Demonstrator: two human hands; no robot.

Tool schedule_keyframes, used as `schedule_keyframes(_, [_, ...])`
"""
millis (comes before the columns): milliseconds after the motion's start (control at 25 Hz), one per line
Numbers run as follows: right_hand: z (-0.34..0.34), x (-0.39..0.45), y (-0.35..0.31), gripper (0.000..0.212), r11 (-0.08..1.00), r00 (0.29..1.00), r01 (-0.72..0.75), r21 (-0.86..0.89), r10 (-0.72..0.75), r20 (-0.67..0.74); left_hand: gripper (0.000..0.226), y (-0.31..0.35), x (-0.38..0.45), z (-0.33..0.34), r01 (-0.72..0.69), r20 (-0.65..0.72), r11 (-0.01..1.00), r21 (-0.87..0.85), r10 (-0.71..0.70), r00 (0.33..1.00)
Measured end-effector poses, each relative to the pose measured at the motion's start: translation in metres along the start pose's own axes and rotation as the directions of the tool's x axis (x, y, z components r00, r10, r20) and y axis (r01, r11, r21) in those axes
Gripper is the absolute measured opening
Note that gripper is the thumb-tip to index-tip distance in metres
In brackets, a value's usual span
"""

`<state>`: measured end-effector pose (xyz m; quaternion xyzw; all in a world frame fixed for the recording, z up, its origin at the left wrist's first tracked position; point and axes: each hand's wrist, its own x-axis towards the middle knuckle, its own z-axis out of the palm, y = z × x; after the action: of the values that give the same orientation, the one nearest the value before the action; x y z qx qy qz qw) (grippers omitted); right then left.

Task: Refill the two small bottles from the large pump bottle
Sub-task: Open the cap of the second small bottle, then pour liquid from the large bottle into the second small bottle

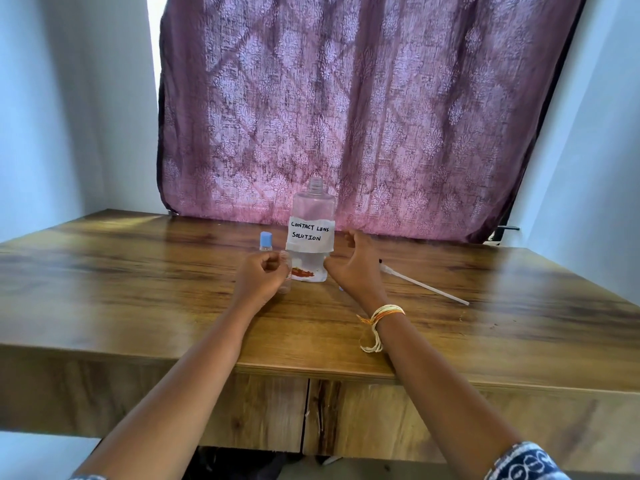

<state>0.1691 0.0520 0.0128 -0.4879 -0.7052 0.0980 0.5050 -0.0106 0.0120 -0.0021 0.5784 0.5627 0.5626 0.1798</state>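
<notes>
- The near edge of the wooden table (138, 327) runs across the bottom, with both forearms reaching over it.
- A bundle of yellow and white thread bands (379, 318) circles the right wrist.
- The left hand (261, 277) curls round a small clear bottle (285, 271) with no cap on, holding it upright just left of the large bottle.
- The right hand (353, 263) hangs half-curled just right of the large bottle, fingers loose, gripping nothing; whether it touches the bottle cannot be told.
- A pump tube (424, 284) lies flat on the table to the right of that hand.
- The large bottle (313, 230) stands mid-table, neck uncovered, with a paper label reading "CONTACT LENS SOLUTION".
- A second small bottle (266, 241) with a blue cap stands left of it, slightly farther back.
- A purple patterned curtain (363, 109) hangs behind the table.
</notes>
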Motion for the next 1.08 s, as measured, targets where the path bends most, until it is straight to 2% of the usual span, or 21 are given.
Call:
schedule_keyframes(80, [0.005, 0.013, -0.001, 0.082, 0.999, 0.999, -0.002, 0.043, 0.000, 0.040, 0.013, 0.003, -0.001, -0.001, 0.025, 0.008, 0.999, -0.030, -0.024, 1.000])
schedule_keyframes(200, [0.014, 0.034, -0.002, 0.095, 0.963, 0.987, -0.126, 0.239, 0.098, 0.127, 0.012, 0.004, -0.001, 0.000, 0.046, 0.024, 0.995, -0.093, -0.044, 0.999])
schedule_keyframes(280, [0.018, 0.046, -0.005, 0.095, 0.900, 0.973, -0.203, 0.386, 0.139, 0.187, 0.013, 0.005, -0.002, 0.000, 0.059, 0.015, 0.990, -0.128, -0.058, 0.998])
schedule_keyframes(400, [0.022, 0.062, -0.013, 0.085, 0.857, 0.965, -0.233, 0.460, 0.148, 0.215, 0.013, 0.007, -0.003, -0.001, 0.048, 0.006, 0.992, -0.118, -0.047, 0.999])
schedule_keyframes(560, [0.023, 0.077, -0.012, 0.073, 0.902, 0.976, -0.152, 0.405, 0.074, 0.203, 0.011, 0.005, -0.002, -0.001, 0.046, 0.005, 0.995, -0.092, -0.046, 0.999])
schedule_keyframes(680, [0.020, 0.076, -0.013, 0.063, 0.897, 0.971, -0.159, 0.411, 0.066, 0.230, 0.011, 0.000, 0.001, 0.000, 0.037, -0.008, 0.997, -0.066, -0.038, 0.999])
schedule_keyframes(840, [0.016, 0.073, -0.013, 0.070, 0.880, 0.974, -0.133, 0.455, 0.031, 0.224, 0.015, -0.005, 0.005, 0.001, 0.058, -0.001, 0.997, -0.059, -0.058, 0.998])
schedule_keyframes(960, [0.008, 0.072, -0.018, 0.048, 0.919, 0.974, -0.075, 0.388, -0.016, 0.227, 0.015, -0.007, 0.006, 0.003, 0.057, 0.020, 0.997, -0.047, -0.056, 0.998])
schedule_keyframes(1080, [0.004, 0.067, -0.020, 0.056, 0.944, 0.980, -0.014, 0.329, -0.053, 0.193, 0.010, -0.007, 0.006, 0.003, 0.040, -0.002, 0.998, -0.051, -0.040, 0.999])
